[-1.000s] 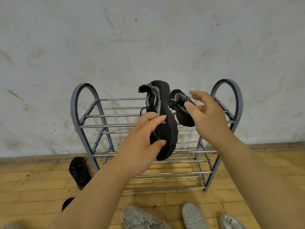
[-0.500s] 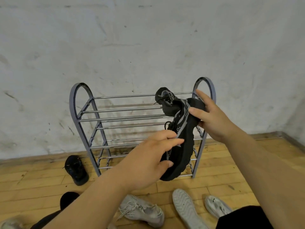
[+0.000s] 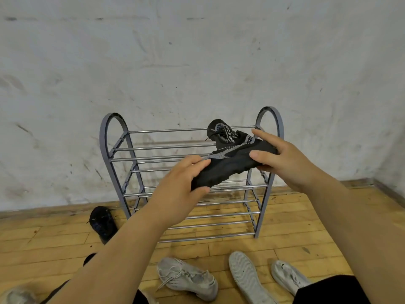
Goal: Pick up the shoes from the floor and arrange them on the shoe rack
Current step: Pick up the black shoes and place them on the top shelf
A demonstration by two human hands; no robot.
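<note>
Both hands hold one black sneaker (image 3: 232, 165) over the top shelf (image 3: 164, 147) of the shoe rack (image 3: 114, 137), near its 3 o'clock end. The left hand (image 3: 177, 187) has its fingers curled round the toe end. The right hand (image 3: 282, 159) wraps fingers and thumb round the heel end. I think no shoe sits fully on the rack yet, so most of the job is left. On the floor (image 3: 43, 238) lie a black shoe (image 3: 102, 222) at 8 o'clock from the rack and three grey sneakers (image 3: 188, 279) at 6 o'clock, one sole up. Another grey shoe (image 3: 15, 295) at the bottom left corner is cut off. The black bit behind the sneaker may be a second shoe; I cannot tell.
</note>
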